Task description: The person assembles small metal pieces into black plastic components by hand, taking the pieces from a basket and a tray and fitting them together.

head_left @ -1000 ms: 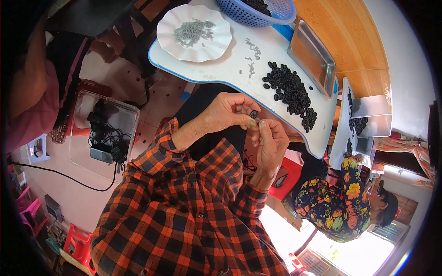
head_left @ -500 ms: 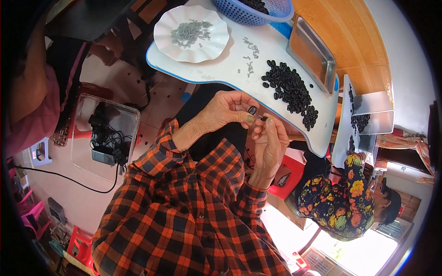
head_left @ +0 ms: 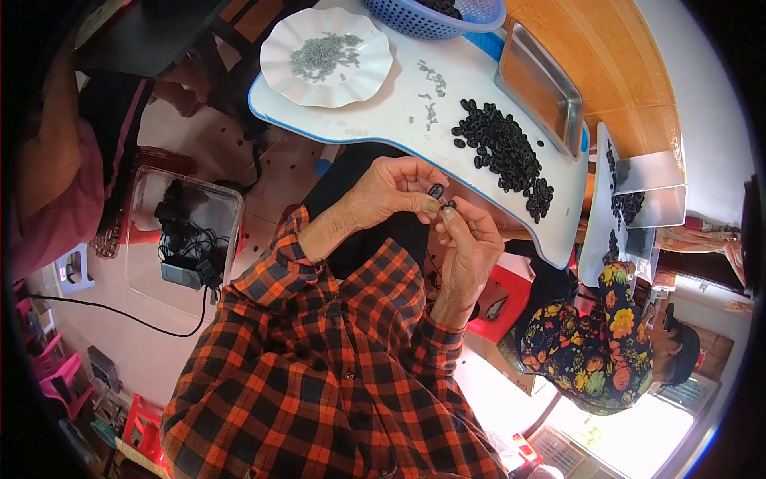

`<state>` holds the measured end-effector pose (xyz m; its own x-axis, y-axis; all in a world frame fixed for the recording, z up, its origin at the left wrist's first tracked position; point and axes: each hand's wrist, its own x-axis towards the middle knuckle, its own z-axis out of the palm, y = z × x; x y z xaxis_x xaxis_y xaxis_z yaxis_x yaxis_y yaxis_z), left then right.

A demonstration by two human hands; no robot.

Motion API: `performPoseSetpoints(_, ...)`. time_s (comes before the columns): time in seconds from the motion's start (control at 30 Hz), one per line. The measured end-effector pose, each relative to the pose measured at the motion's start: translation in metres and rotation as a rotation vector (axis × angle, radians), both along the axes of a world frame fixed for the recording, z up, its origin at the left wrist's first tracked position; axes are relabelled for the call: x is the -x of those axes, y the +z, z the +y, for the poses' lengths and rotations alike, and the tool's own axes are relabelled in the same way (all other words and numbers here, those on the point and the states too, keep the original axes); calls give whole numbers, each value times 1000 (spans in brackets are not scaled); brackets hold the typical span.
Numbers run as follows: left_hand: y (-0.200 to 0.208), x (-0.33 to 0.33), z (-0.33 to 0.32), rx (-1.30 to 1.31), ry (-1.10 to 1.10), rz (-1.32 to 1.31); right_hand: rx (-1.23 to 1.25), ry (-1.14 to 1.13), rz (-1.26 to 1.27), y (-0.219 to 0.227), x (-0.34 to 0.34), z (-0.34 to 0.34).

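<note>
Between the thumb and fingers of my left hand [head_left: 392, 191] is a small black oval piece [head_left: 436, 191]. My right hand [head_left: 467, 239] pinches another small black piece [head_left: 449, 205], its thumb and fingertips touching those of the left hand. The fingers partly cover both pieces. Beyond my hands, on the white table [head_left: 363, 124], a heap of black oval pieces [head_left: 504, 148] lies to the right. Small grey pieces [head_left: 432, 80] are scattered left of that heap. More grey pieces [head_left: 323, 56] sit in a white wavy-edged plate [head_left: 279, 78].
A blue perforated basket [head_left: 435, 24] with black pieces stands at the table's far edge, a metal tray [head_left: 519, 96] right of it. A person in a flowered top [head_left: 586, 351] works at another table on the right. A clear bin [head_left: 144, 263] with cables is on the floor at left.
My right hand has come slightly closer to the left, bringing its black piece up against the left fingertips. The left hand has stayed nearly still.
</note>
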<state>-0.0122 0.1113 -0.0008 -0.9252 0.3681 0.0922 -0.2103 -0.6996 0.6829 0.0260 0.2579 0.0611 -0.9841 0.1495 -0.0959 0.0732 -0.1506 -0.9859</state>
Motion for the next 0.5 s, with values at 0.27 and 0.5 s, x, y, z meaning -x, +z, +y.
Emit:
performPoseSetpoints(0.27, 4, -1, 0, 11, 5, 3, -27, -8, 28, -1, 0, -1)
performPoseSetpoints(0.5, 3, -2, 2, 38, 15, 11, -72, -14, 31, -4, 0, 0)
